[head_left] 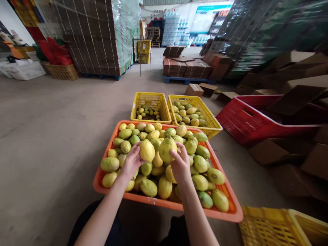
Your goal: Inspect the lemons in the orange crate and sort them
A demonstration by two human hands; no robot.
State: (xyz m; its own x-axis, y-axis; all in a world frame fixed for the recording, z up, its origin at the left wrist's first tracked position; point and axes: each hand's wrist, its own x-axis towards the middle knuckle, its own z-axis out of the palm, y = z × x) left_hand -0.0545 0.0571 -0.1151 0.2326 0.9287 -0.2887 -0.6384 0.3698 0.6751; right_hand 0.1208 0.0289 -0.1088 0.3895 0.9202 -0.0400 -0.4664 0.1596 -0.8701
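Your forearms [104,214] cross the orange tray [139,197], left fingers [134,150] gripping a yellow fruit [147,151], right fingers [175,155] a greener one [166,149], above the fruit heap [148,188], where a slack hold could drop and bruise either.

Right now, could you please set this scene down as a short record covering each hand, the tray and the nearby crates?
Left hand: holds a rounded yellow fruit
Right hand: holds a rounded yellow-green fruit
Below hands: wide orange plastic tray, with many yellow and green fruits
Beyond tray, left: yellow slatted plastic crate, sparsely filled
Beyond tray, right: second yellow plastic crate, fuller
Far right: red plastic crate, brown cardboard boxes
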